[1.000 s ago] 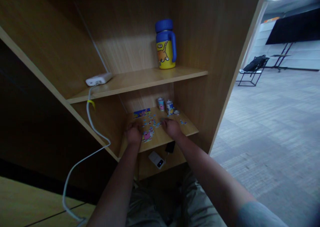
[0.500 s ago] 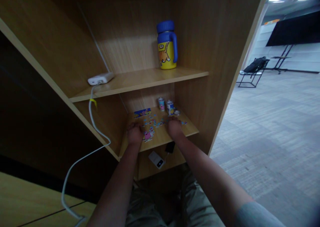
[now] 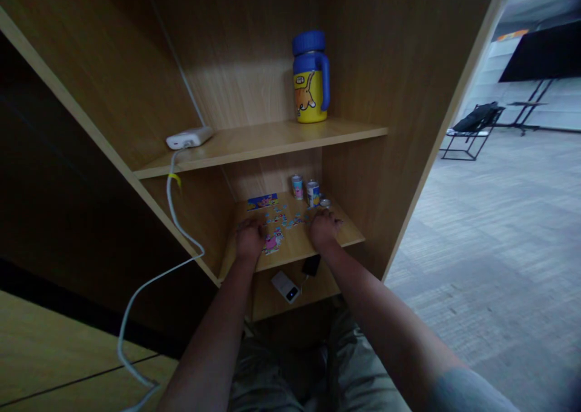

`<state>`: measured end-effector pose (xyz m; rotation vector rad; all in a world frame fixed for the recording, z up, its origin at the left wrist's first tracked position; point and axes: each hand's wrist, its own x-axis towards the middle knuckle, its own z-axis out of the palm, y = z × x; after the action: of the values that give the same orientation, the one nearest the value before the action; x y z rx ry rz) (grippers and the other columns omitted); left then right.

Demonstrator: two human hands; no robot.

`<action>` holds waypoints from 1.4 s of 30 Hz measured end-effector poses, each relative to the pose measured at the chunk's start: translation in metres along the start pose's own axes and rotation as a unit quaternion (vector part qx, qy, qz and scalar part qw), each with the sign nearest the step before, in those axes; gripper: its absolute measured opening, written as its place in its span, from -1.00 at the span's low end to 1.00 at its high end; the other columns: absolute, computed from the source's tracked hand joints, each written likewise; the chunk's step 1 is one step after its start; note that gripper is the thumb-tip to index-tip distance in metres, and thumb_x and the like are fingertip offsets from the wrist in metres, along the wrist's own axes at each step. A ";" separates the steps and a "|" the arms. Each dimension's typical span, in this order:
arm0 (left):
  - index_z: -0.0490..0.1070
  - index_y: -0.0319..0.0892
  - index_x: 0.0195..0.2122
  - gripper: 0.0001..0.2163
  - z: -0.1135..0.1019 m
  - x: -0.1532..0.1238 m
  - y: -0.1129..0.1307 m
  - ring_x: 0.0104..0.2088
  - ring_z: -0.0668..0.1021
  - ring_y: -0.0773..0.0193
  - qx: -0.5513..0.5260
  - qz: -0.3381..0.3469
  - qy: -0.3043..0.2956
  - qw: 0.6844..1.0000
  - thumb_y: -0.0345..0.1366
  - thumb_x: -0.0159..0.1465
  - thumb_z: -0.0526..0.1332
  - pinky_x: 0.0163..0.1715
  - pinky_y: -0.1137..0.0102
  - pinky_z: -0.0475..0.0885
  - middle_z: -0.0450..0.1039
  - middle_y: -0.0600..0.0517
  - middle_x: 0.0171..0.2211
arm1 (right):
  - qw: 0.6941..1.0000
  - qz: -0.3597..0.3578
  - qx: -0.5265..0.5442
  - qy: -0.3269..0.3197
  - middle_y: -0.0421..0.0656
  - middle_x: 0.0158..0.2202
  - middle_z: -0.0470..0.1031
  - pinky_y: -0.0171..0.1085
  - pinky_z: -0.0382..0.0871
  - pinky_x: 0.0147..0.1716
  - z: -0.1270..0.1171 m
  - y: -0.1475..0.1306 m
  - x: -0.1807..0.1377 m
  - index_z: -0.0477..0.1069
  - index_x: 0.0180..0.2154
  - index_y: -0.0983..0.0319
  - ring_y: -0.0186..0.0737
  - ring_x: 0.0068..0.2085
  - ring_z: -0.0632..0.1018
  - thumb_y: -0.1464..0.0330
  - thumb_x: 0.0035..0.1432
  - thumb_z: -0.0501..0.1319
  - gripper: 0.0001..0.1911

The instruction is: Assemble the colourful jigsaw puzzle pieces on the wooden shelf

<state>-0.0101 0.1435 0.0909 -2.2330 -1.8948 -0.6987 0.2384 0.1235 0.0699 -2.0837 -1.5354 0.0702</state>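
Small jigsaw puzzle pieces (image 3: 297, 220) lie scattered across the lower shelf (image 3: 297, 248). My left hand (image 3: 249, 238) rests on this shelf with its fingers loosely spread, just left of a joined pink-and-white puzzle section (image 3: 273, 241). At the right end of the loose pieces is my right hand (image 3: 323, 227), back up, one finger stretched to the right. Its fingertips are small and blurred; I make out nothing in them. Behind the pieces lies a blue picture strip (image 3: 262, 202). Two printed cans (image 3: 297, 187) stand at the back, with a round metal lid (image 3: 325, 203) near them.
Above, a shelf (image 3: 263, 143) holds a blue-and-yellow jug-like bottle (image 3: 310, 79) and a white power adapter (image 3: 188, 138). Its white cable (image 3: 170, 218) hangs down at left. Below lie a white phone-like device (image 3: 285, 287) and a black block (image 3: 311, 265). The cabinet's side panel (image 3: 408, 127) stands at right.
My right hand has shifted a little to the right, over the pieces seen beside it before. My left hand stays nearly in place by the joined section. The view has shifted slightly.
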 end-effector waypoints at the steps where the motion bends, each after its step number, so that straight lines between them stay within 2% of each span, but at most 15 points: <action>1: 0.64 -0.20 -0.16 -0.79 0.001 0.001 -0.001 -0.01 0.63 0.00 -0.013 0.012 0.000 1.000 -0.39 0.40 0.17 0.11 0.19 0.46 0.63 -0.21 -0.06 | 1.000 -0.001 -0.005 0.006 0.46 0.21 0.49 0.36 0.27 0.23 0.001 0.000 0.000 0.54 0.18 0.46 0.39 0.28 0.45 0.52 0.44 0.05 -0.58; 4: 0.61 -0.15 -0.27 -0.82 0.003 0.002 -0.004 -0.05 0.62 0.04 -0.061 0.064 -0.001 0.996 -0.45 0.32 0.19 0.11 0.20 0.47 0.65 -0.13 -0.16 | 0.999 -0.032 -0.007 0.011 0.39 0.12 0.57 0.19 0.37 0.17 0.005 0.003 0.004 0.56 0.12 0.44 0.30 0.19 0.54 0.53 0.43 0.06 -0.62; 7: 0.58 -0.11 -0.38 -0.80 0.003 0.002 -0.006 -0.11 0.62 0.07 -0.105 0.120 -0.016 0.987 -0.48 0.27 0.20 0.09 0.19 0.47 0.66 -0.07 -0.25 | 0.990 -0.115 0.079 -0.018 0.19 0.01 0.67 -0.07 0.45 0.10 0.009 0.008 0.009 0.60 0.03 0.33 0.07 0.05 0.63 0.52 0.41 0.15 -0.71; 11: 0.57 -0.07 -0.46 -0.76 0.003 0.000 -0.006 -0.16 0.62 0.11 -0.133 0.173 -0.040 0.975 -0.48 0.27 0.19 0.08 0.21 0.48 0.66 -0.02 -0.31 | 0.931 -0.216 0.289 -0.057 -0.06 -0.03 0.72 -0.23 0.49 0.03 0.010 0.016 0.013 0.60 0.05 0.21 -0.16 -0.05 0.68 0.42 0.44 0.23 -0.77; 13: 0.59 -0.07 -0.46 -0.75 0.004 0.000 -0.005 -0.16 0.62 0.12 -0.136 0.196 -0.054 0.970 -0.48 0.27 0.19 0.10 0.20 0.48 0.67 -0.01 -0.31 | 0.901 -0.232 0.355 -0.087 -0.10 -0.08 0.73 -0.25 0.51 -0.02 0.010 0.018 0.013 0.62 0.00 0.20 -0.20 -0.10 0.69 0.36 0.43 0.26 -0.81; 15: 0.62 -0.06 -0.45 -0.74 0.005 0.000 -0.004 -0.17 0.62 0.12 -0.138 0.213 -0.065 0.965 -0.48 0.27 0.19 0.11 0.18 0.48 0.68 -0.01 -0.30 | 0.888 -0.231 0.382 -0.112 -0.13 -0.16 0.74 -0.26 0.51 -0.08 0.011 0.020 0.013 0.63 -0.08 0.21 -0.21 -0.16 0.69 0.33 0.41 0.29 -0.84; 17: 0.64 -0.05 -0.43 -0.72 0.006 0.000 -0.003 -0.17 0.62 0.11 -0.146 0.226 -0.067 0.961 -0.49 0.28 0.18 0.12 0.17 0.48 0.68 0.00 -0.31 | 0.882 -0.227 0.391 -0.132 -0.15 -0.22 0.73 -0.27 0.50 -0.12 0.012 0.020 0.013 0.63 -0.12 0.21 -0.22 -0.21 0.68 0.31 0.37 0.33 -0.86; 23: 0.63 -0.04 -0.43 -0.72 0.006 -0.001 -0.002 -0.21 0.60 0.13 -0.177 0.260 -0.066 0.947 -0.52 0.25 0.19 0.07 0.18 0.45 0.68 0.04 -0.35 | 0.872 -0.224 0.398 -0.177 -0.16 -0.22 0.73 -0.28 0.50 -0.13 0.017 0.020 0.013 0.61 -0.13 0.19 -0.22 -0.21 0.69 0.30 0.34 0.37 -0.88; 30: 0.62 -0.06 -0.44 -0.74 0.010 0.001 -0.002 -0.26 0.61 0.16 -0.199 0.272 -0.058 0.940 -0.54 0.25 0.22 0.02 0.18 0.46 0.68 0.06 -0.36 | 0.873 -0.303 0.345 -0.161 -0.20 -0.24 0.71 -0.29 0.44 -0.16 0.023 0.021 0.014 0.61 -0.21 0.17 -0.23 -0.23 0.65 0.37 0.35 0.33 -0.94; 33: 0.61 -0.06 -0.44 -0.73 0.014 0.002 -0.004 -0.27 0.62 0.16 -0.213 0.278 -0.049 0.935 -0.55 0.24 0.23 0.01 0.17 0.46 0.67 0.08 -0.37 | 0.873 -0.316 0.336 -0.158 -0.20 -0.24 0.70 -0.28 0.43 -0.17 0.027 0.022 0.014 0.61 -0.19 0.16 -0.22 -0.23 0.65 0.36 0.36 0.34 -0.95; 42: 0.60 -0.06 -0.46 -0.73 0.018 0.002 -0.006 -0.28 0.60 0.17 -0.228 0.283 -0.042 0.931 -0.56 0.25 0.23 -0.04 0.20 0.46 0.65 0.07 -0.39 | 0.855 -0.362 0.322 -0.184 -0.15 -0.11 0.74 -0.21 0.50 -0.01 0.030 0.021 0.013 0.66 -0.12 0.13 -0.18 -0.10 0.70 0.43 0.39 0.32 -0.87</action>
<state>-0.0112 0.1540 0.0743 -2.9290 -1.0689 -1.0165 0.2506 0.1433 0.0385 -0.9234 -2.0622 0.6359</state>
